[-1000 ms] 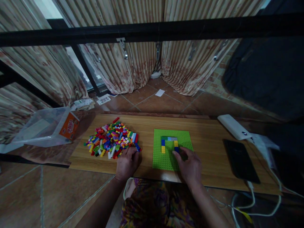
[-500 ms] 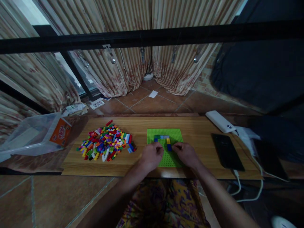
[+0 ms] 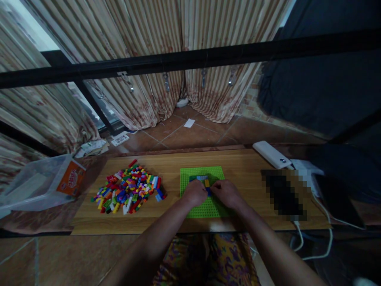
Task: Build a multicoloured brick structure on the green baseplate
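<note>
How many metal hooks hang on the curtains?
4: one hook at left, one left of the gap, two right of it. Folds may hide more.

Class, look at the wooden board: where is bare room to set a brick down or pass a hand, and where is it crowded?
Bare wood lies between the brick pile and the green baseplate, along the far edge of the wooden board, and between baseplate and the blurred dark slab. Crowded: the baseplate's middle, where the left hand and right hand meet over the small brick build.
</note>
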Demonstrator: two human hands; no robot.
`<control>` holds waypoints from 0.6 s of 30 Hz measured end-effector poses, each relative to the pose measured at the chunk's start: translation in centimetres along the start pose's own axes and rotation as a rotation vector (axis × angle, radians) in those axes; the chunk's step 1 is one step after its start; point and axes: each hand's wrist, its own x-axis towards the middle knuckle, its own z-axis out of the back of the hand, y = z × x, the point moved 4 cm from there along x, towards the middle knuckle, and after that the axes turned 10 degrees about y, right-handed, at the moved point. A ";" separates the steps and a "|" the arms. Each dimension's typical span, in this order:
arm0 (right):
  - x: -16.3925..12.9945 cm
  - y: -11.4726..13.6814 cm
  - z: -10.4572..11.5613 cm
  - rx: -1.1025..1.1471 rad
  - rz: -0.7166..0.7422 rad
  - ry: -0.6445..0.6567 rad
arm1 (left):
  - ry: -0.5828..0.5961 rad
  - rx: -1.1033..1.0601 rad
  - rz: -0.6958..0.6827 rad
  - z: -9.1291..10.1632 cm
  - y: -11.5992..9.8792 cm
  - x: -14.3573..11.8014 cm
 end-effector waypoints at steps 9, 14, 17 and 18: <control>-0.1 0.3 0.1 0.001 -0.011 -0.011 | 0.004 0.032 0.035 -0.1 0.0 0.7; 0.0 0.6 0.1 -0.007 -0.039 0.011 | 0.008 0.051 0.068 0.1 -0.3 0.7; 0.2 0.6 0.0 -0.023 -0.053 0.013 | 0.005 0.056 0.087 0.1 -0.3 0.8; 0.2 0.5 0.0 -0.028 -0.059 0.012 | 0.003 0.059 0.093 0.1 -0.3 0.8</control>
